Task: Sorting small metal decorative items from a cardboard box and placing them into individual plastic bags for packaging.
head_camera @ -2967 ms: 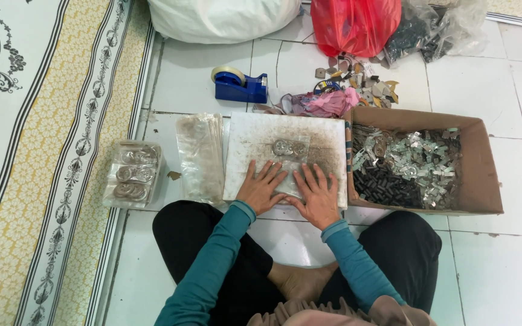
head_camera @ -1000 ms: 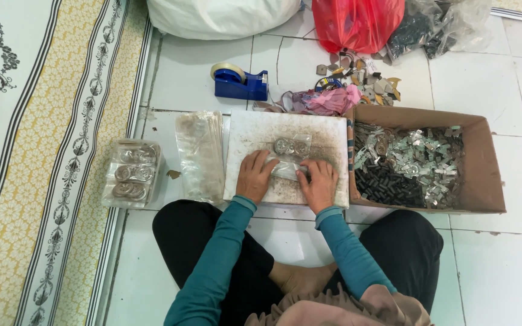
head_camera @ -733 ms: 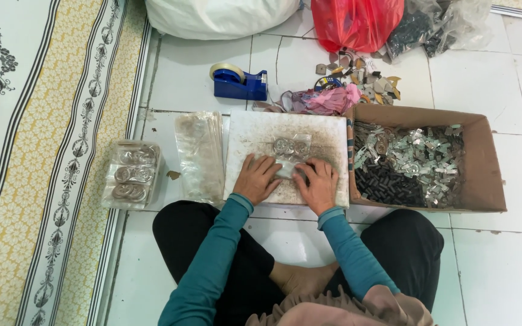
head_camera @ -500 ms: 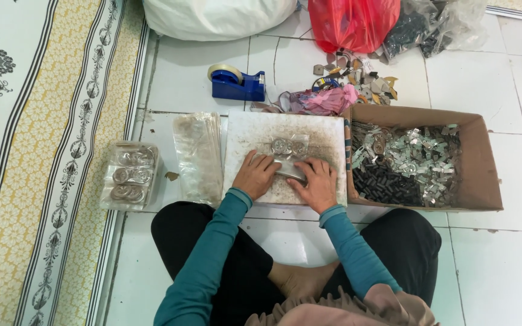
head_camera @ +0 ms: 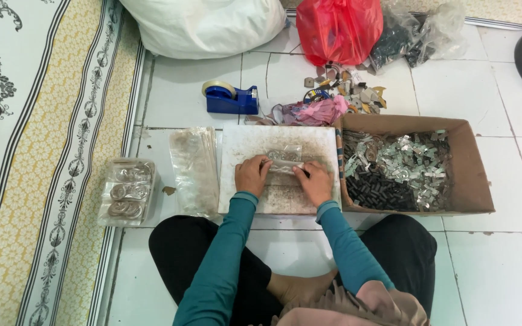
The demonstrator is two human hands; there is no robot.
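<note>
A small clear plastic packet holding a few metal pieces is lying on the far half of a worn white board on the tiled floor. The left hand is pressing on the packet's left end and the right hand on its right end, fingers curled narrow and pinching the packet's near edge against the board. It looks as though the packet's mouth is being flattened or folded shut, so the step in hand is closing a filled packet; the next move would call for keeping the fold held down while the seal is made, without letting the pieces slide out.

Just left of the board, a stack of empty clear bags is lying on the floor, and further left a bundle of finished packets is sitting beside the edge of a patterned carpet. Touching the board's right side, a cardboard box is holding loose silver metal parts and a heap of small black pieces. On the far side, a blue tape dispenser is standing apart from the board, with a pink scrap and scattered oddments to its right. Beyond those, a white sack, a red plastic bag and clear bags of dark parts are resting against one another.
</note>
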